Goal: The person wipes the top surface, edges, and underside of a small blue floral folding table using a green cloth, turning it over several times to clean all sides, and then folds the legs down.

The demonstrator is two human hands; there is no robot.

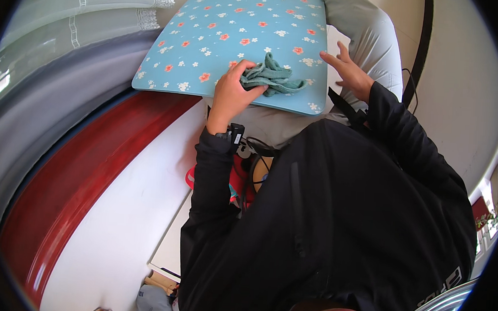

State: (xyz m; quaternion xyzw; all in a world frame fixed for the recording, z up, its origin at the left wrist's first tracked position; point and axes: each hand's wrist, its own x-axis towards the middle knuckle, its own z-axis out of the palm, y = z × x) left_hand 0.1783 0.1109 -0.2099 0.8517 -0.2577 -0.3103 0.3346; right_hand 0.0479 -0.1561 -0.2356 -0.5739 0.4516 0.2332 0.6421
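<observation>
A crumpled green cloth (273, 76) lies on a small blue table (235, 22) printed with orange and white flowers. My left hand (232, 90) is at the cloth's left side, with the thumb at its near edge and the fingers at its far edge, pinching it. Off the table's right edge, my right hand (349, 71) is raised with its fingers apart and nothing in it. A black device is strapped to my left wrist (235, 133).
A dark red ledge (104, 146) and a pale lace-trimmed curtain (112, 14) run along the left. Black cables and a red item (241, 178) lie beside my left forearm. My grey-trousered leg (373, 43) is right of the table. A grey bag (153, 302) sits at the bottom.
</observation>
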